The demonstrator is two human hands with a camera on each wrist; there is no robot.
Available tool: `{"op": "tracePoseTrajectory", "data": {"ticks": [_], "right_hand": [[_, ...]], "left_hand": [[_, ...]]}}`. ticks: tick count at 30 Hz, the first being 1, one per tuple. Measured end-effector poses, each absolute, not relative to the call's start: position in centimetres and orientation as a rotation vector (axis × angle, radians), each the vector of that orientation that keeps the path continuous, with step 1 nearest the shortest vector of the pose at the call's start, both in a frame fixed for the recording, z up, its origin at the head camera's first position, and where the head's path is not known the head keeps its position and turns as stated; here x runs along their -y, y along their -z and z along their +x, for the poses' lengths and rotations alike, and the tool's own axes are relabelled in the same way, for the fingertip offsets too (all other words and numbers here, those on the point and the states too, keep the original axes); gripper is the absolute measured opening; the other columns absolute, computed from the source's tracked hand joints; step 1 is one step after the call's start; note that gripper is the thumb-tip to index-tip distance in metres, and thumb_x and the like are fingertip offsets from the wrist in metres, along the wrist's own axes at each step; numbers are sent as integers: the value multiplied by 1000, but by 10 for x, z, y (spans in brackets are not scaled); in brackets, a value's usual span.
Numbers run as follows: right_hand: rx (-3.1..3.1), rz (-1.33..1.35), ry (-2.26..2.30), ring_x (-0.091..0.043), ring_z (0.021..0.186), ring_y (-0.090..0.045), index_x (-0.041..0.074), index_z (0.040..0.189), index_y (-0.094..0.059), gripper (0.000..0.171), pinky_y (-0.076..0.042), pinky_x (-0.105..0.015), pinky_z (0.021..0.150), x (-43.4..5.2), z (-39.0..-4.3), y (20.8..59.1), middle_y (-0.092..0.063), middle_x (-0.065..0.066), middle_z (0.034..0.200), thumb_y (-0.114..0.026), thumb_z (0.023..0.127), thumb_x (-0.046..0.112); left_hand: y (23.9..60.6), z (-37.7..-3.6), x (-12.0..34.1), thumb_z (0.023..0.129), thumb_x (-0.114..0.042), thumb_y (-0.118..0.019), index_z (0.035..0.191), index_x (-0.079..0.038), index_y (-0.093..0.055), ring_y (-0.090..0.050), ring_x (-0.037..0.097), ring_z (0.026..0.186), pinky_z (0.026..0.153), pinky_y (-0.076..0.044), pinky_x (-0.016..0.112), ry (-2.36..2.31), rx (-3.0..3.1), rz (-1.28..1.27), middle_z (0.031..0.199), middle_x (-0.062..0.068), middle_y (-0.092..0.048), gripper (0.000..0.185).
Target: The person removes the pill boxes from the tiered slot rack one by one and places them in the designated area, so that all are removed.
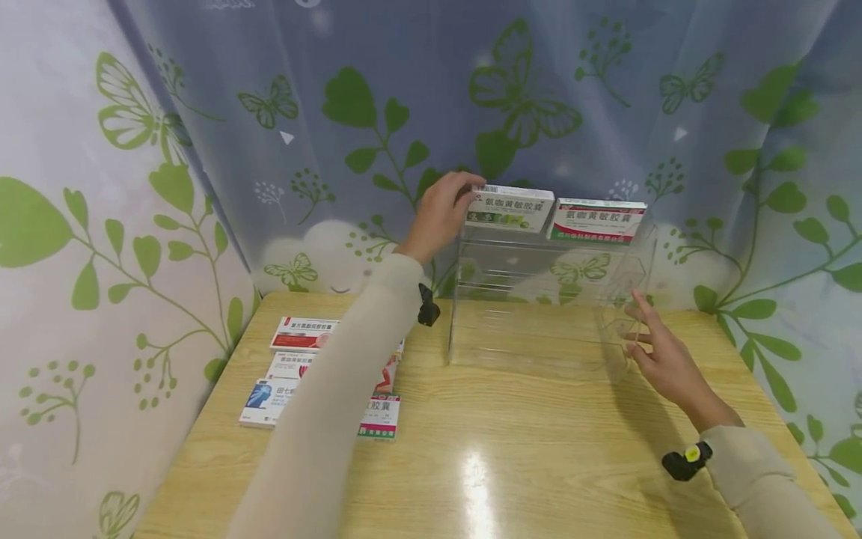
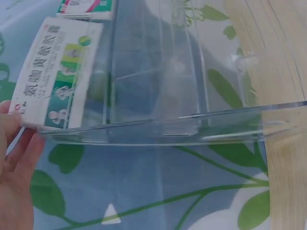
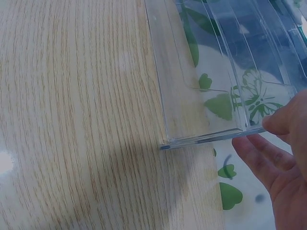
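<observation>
A clear stepped display rack (image 1: 525, 329) stands at the back of the table. On its top tier, a white and green medicine box (image 1: 509, 209) leans at the left, beside a white, pink and green medicine box (image 1: 598, 222). My left hand (image 1: 441, 213) pinches the left end of the white and green box; in the left wrist view its fingertips (image 2: 34, 143) are at the box's lower corner. My right hand (image 1: 667, 363) holds the rack's right side panel, with the thumb (image 3: 278, 122) at its edge and the other fingers along the outside.
Several medicine boxes (image 1: 263, 400) lie in rows on the left of the wooden table (image 1: 512, 457), partly hidden by my left sleeve (image 1: 337, 389). A curtain (image 1: 417, 97) with green leaves and butterflies hangs close behind the rack.
</observation>
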State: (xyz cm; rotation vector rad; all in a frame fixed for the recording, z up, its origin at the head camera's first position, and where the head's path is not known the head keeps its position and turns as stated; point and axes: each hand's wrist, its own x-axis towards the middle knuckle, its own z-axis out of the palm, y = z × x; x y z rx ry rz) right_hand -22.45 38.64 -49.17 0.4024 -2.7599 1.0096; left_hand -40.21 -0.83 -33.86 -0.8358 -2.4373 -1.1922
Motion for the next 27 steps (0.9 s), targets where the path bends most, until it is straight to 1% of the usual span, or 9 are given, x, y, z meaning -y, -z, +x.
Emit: {"op": "tracePoseTrajectory", "data": {"ticks": [3, 5, 8, 14, 16, 18, 21, 23, 27], "right_hand": [[2759, 406, -1009, -63, 122, -64, 18, 177, 4, 100, -66, -55, 82, -386, -225, 493, -37, -40, 164, -60, 105, -11], [2758, 409, -1011, -63, 122, -64, 19, 177, 4, 101, -67, -50, 81, -387, -225, 493, -37, -40, 164, -60, 106, -11], [2758, 409, -1018, -62, 123, -64, 19, 177, 4, 100, -68, -42, 81, -388, -226, 493, -37, -40, 164, -59, 106, -11], [2759, 409, -1004, -61, 123, -64, 19, 177, 4, 100, -68, -38, 80, -386, -227, 493, -37, -39, 164, -59, 106, -11], [2762, 411, -996, -60, 123, -64, 18, 177, 5, 100, -68, -34, 79, -386, -228, 494, -37, -39, 164, -59, 106, -10], [2757, 419, -1002, -61, 122, -64, 19, 177, 4, 100, -68, -34, 79, -386, -228, 494, -37, -39, 165, -59, 106, -11], [2749, 432, -1020, -62, 122, -63, 18, 177, 4, 99, -67, -37, 79, -387, -228, 493, -36, -40, 165, -59, 105, -11], [2744, 428, -1018, -62, 122, -64, 18, 177, 4, 100, -67, -32, 79, -387, -228, 493, -37, -39, 165, -59, 105, -12], [2749, 421, -1006, -60, 122, -65, 20, 177, 4, 101, -60, -14, 80, -388, -228, 493, -37, -39, 165, -59, 105, -12]], "left_hand": [[332, -398, 15, 115, -16, -57, 140, -12, -70, -66, 21, 116, 100, -55, 36, 1231, 2355, -820, 130, 8, -70, 29], [326, -396, 21, 114, -16, -58, 140, -12, -71, -66, 21, 120, 103, -55, 37, 1252, 2319, -804, 134, 8, -70, 29], [318, -392, 32, 114, -16, -60, 141, -13, -71, -66, 21, 121, 103, -55, 37, 1287, 2278, -778, 135, 8, -70, 29], [306, -379, 64, 114, -21, -60, 143, -16, -70, -66, 18, 121, 96, -59, 35, 1362, 2274, -759, 137, 5, -68, 31], [305, -373, 78, 114, -22, -60, 143, -16, -69, -66, 18, 121, 99, -60, 35, 1356, 2294, -755, 136, 6, -67, 31], [307, -368, 92, 114, -23, -60, 143, -17, -69, -67, 19, 121, 99, -60, 37, 1344, 2321, -748, 137, 5, -67, 31], [312, -358, 116, 114, -21, -59, 145, -15, -69, -67, 22, 122, 103, -61, 40, 1355, 2350, -760, 139, 7, -66, 32], [316, -351, 133, 115, -21, -59, 145, -15, -68, -67, 23, 121, 103, -61, 41, 1353, 2374, -758, 140, 8, -66, 33], [329, -332, 166, 115, -20, -58, 145, -11, -68, -67, 26, 120, 108, -60, 45, 1352, 2425, -732, 140, 11, -66, 33]]}}
